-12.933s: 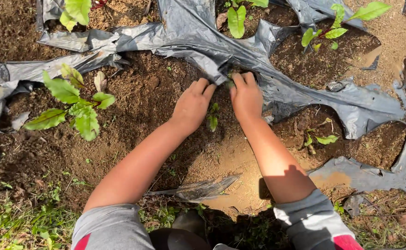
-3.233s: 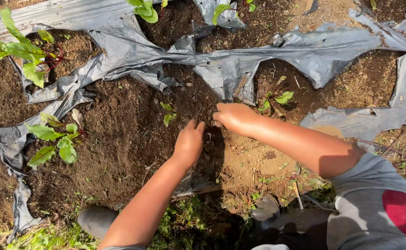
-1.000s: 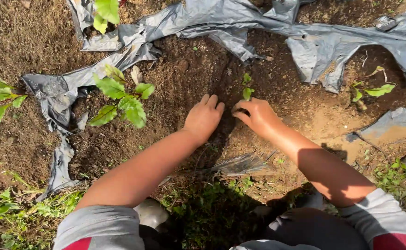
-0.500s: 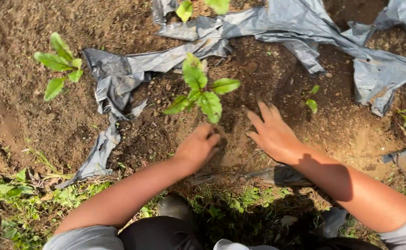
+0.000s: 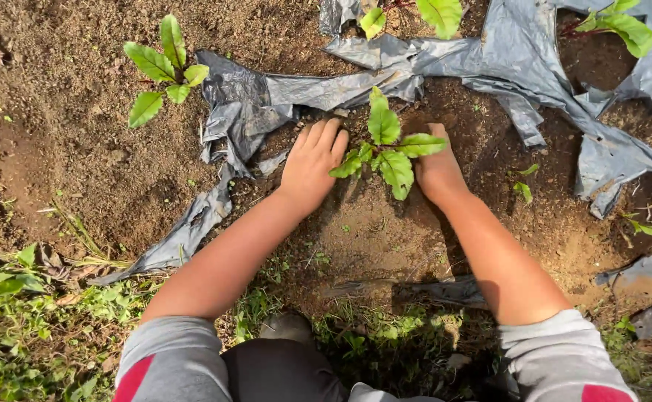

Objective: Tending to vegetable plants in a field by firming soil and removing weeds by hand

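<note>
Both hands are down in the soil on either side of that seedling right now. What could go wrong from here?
The left hand and right hand press the soil close beside the seedling, so its thin stem could get bent or its low leaves crushed. The torn grey plastic sheet lies bunched right behind it and might be dragged over the plant. The small sprout by the right wrist could be flattened.

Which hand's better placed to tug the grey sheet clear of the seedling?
Left, probably. The left hand rests palm-down on soil with its fingertips beside the crumpled grey plastic sheet. The right hand sits across the seedling, farther from that fold.
</note>
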